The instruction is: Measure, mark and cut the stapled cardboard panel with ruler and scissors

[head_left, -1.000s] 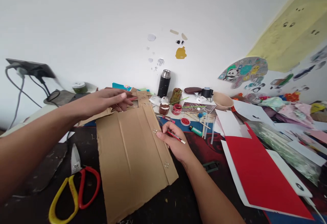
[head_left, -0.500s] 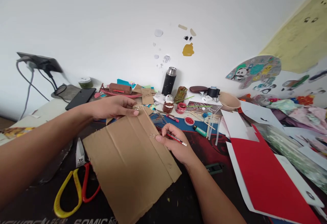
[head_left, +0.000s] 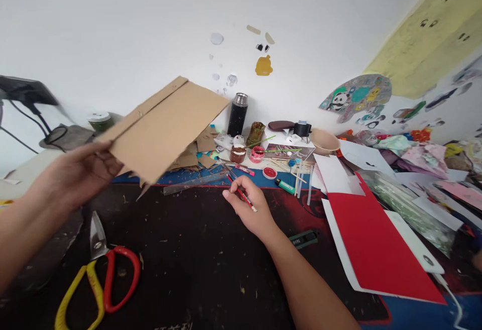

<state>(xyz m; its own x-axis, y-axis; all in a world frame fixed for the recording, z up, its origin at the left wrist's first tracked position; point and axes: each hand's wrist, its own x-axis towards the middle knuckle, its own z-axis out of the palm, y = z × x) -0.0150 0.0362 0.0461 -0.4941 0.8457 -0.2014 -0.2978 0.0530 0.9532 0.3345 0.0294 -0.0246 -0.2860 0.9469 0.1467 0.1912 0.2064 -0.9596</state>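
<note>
A sheet of brown cardboard [head_left: 165, 124] is raised and tilted above the table's far left side, a crease running along its upper left edge. My left hand [head_left: 81, 172] grips it by its lower left corner, fingers closed. Over the black mat, my right hand [head_left: 250, 204] holds a red and black pencil [head_left: 244, 198] between thumb and fingers, clear of the cardboard. Scissors [head_left: 98, 269] with one yellow and one red handle lie on the mat below my left hand.
Along the wall stand a black thermos [head_left: 238, 115], paint jars [head_left: 257, 154] and a beige bowl [head_left: 324, 141]. Cardboard scraps [head_left: 188, 158] lie under the raised sheet. A dark green utility knife [head_left: 303, 239] sits beside my right forearm, and red paper [head_left: 380, 244] lies at the right.
My left hand has lifted the cardboard off the mat and swung it up and left. The right hand has let go of the cardboard but keeps the pencil. The view has shifted right.
</note>
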